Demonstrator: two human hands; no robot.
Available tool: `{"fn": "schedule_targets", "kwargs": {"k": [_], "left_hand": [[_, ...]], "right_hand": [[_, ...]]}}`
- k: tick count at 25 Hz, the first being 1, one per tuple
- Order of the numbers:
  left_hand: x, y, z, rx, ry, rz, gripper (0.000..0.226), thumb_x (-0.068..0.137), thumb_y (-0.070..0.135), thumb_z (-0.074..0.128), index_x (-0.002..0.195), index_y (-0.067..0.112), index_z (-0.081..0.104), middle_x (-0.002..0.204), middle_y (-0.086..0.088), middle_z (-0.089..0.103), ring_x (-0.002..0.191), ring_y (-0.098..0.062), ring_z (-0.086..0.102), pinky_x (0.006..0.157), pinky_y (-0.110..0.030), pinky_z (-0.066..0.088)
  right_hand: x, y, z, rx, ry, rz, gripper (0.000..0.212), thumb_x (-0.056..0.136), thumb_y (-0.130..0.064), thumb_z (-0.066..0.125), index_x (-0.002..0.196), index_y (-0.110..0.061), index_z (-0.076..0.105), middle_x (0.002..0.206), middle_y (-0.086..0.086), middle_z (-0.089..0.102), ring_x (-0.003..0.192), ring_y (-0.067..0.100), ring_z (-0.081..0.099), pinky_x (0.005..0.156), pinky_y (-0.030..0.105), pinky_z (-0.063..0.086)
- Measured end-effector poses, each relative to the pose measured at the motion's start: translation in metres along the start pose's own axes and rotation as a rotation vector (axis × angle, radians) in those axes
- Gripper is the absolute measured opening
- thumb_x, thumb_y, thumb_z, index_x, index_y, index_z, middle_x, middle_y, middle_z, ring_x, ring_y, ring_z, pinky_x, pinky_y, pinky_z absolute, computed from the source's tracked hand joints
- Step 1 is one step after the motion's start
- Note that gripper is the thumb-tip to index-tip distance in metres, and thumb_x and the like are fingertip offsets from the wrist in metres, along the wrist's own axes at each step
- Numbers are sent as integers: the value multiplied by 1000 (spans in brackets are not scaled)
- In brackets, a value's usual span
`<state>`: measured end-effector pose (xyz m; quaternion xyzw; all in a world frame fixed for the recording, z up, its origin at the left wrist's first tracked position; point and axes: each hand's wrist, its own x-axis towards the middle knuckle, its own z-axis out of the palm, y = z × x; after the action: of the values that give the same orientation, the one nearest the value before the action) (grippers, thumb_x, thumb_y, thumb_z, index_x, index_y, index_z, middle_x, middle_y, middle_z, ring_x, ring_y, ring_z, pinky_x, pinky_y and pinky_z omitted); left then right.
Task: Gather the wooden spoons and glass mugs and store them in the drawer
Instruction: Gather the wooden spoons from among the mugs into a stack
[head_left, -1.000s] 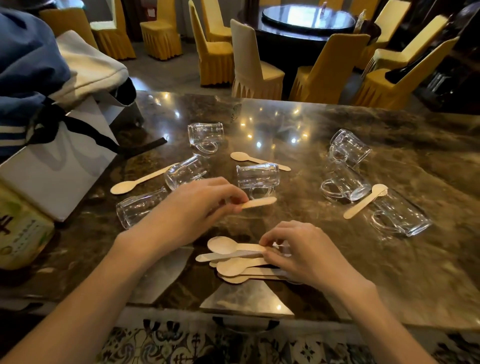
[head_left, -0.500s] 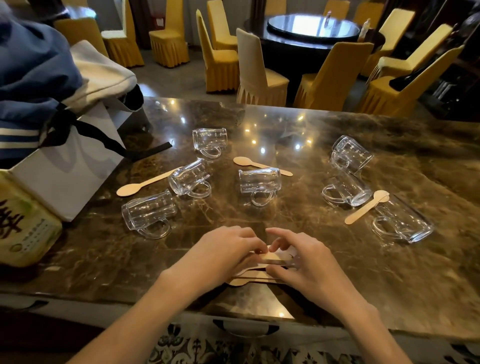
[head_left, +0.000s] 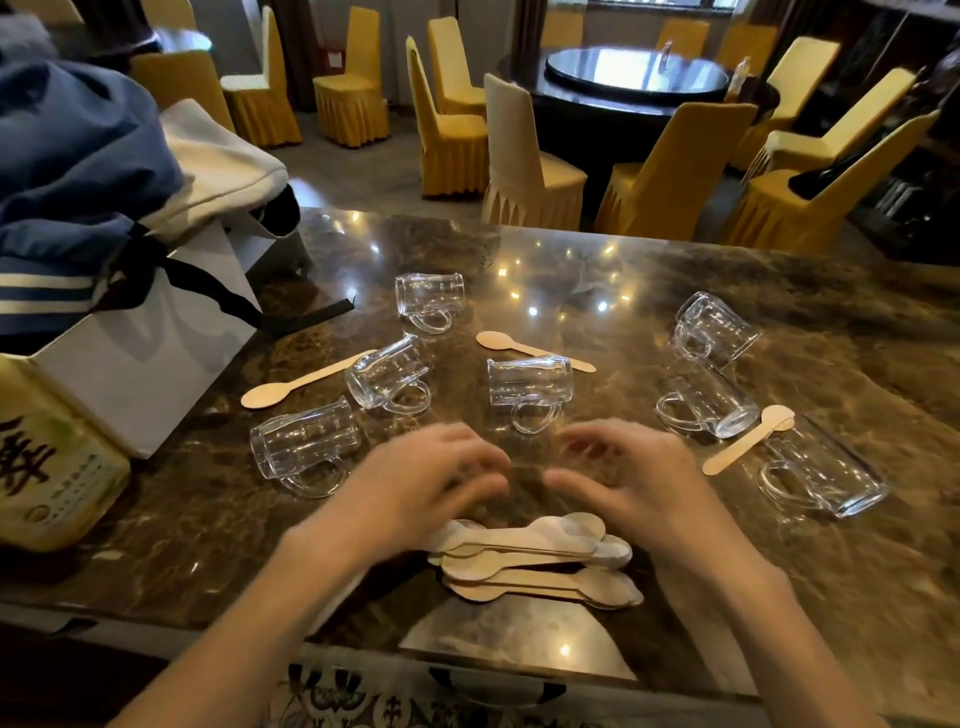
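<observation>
With the pale flat wooden spoons (head_left: 535, 558) lying stacked near on the dark marble table (head_left: 857, 571), the left hand (head_left: 426, 483) and right hand (head_left: 639, 478) are hovering over them empty, fingers loosely curled, and would do best lifting the stray left spoon (head_left: 306, 384) without nudging the clear glass mug (head_left: 387, 371) beside it.

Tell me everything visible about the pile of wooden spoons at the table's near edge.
The pile of wooden spoons is several thin, flat, pale spoons stacked loosely, lengthwise left to right, with rounded bowls showing at both ends. It lies flat on the dark marble table near its front edge, fanned rather than squared. The left hand hides its left end; the right hand hangs above, blurred, apparently not touching.
</observation>
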<state>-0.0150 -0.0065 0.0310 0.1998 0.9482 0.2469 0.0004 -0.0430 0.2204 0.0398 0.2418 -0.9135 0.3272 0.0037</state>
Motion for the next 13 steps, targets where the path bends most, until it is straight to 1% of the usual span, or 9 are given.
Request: {"fn": "schedule_targets", "kwargs": {"k": [2, 4, 7, 9, 11, 13], "left_hand": [[5, -20, -27, 13, 120, -63, 29, 87, 44, 53, 111, 33, 63, 104, 14, 61, 87, 3, 54, 78, -23, 50], [12, -44, -50, 26, 228, -138, 26, 85, 39, 58, 108, 29, 65, 100, 11, 63, 84, -1, 57, 76, -27, 51], [20, -84, -71, 63, 315, -295, 24, 84, 34, 64, 106, 25, 68, 94, 5, 64, 80, -10, 58, 72, -31, 47], [25, -110, -76, 112, 280, -429, 25, 85, 33, 65, 108, 24, 67, 97, -1, 66, 86, -16, 58, 74, -32, 46], [28, -130, -72, 231, 169, -525, 28, 85, 36, 64, 110, 23, 66, 104, -3, 68, 95, -22, 61, 79, -36, 49], [28, -143, -67, 303, 66, -582, 33, 85, 38, 64, 113, 23, 64, 111, -3, 68, 102, -23, 61, 83, -36, 49]], "right_hand": [[23, -3, -9, 20, 57, 22, 50, 66, -59, 58, 107, -31, 65, 87, -21, 60, 81, -5, 59, 74, 23, 54], [46, -1, -18, 1, 100, 38, 47, 68, -56, 60, 104, -28, 68, 85, -20, 61, 79, -3, 59, 73, 24, 54], [83, 5, -31, -59, 131, 70, 35, 75, -48, 68, 101, -23, 70, 84, -14, 64, 78, 3, 62, 74, 30, 56], [107, 10, -32, -94, 116, 109, 30, 76, -44, 71, 97, -22, 71, 84, -11, 65, 79, 8, 63, 74, 34, 56], [126, 17, -23, -108, 74, 152, 28, 77, -41, 72, 97, -21, 71, 87, -7, 68, 82, 11, 63, 76, 36, 56], [141, 25, -7, -122, 15, 215, 28, 79, -38, 72, 98, -18, 71, 92, -2, 70, 81, 13, 63, 76, 34, 56]]}}
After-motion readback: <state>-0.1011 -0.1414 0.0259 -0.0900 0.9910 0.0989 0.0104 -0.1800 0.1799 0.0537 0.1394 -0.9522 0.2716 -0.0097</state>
